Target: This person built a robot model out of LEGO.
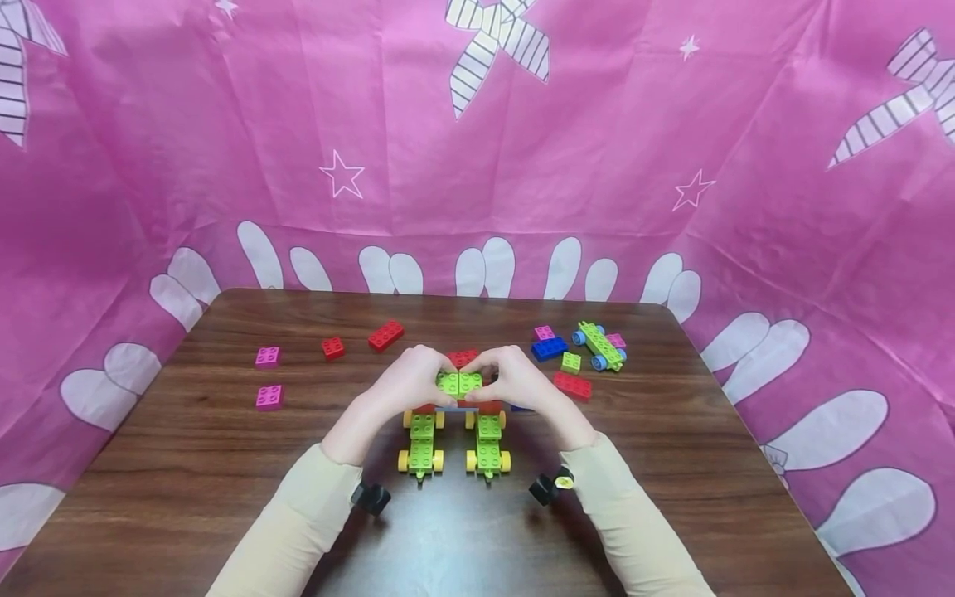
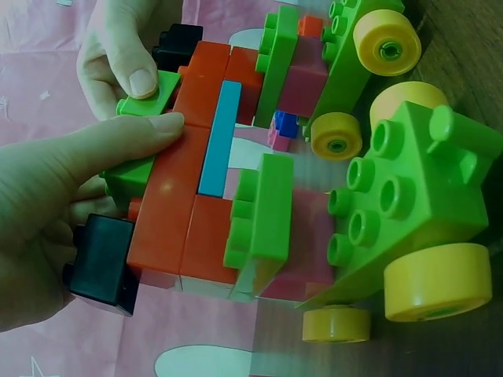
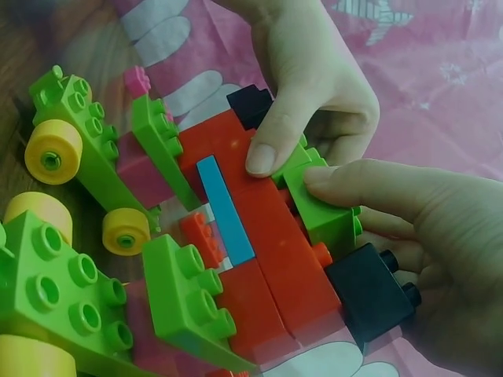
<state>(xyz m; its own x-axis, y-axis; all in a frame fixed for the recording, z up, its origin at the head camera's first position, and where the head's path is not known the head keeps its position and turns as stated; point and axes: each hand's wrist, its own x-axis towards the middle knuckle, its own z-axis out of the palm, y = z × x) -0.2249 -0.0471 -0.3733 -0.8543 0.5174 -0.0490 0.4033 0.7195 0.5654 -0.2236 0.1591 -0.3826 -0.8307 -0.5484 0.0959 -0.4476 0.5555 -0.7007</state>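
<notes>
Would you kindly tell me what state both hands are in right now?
Left hand: closed, holding the left top green brick.
Right hand: closed, holding the right top green brick.

"What lies left?"
"Two pink bricks [image 1: 269,397], set apart on the brown table [image 1: 186,473]."
"And right?"
"A green wheeled base [image 1: 600,347] beside, seemingly, a pink brick [image 1: 618,340], partly hidden."
</notes>
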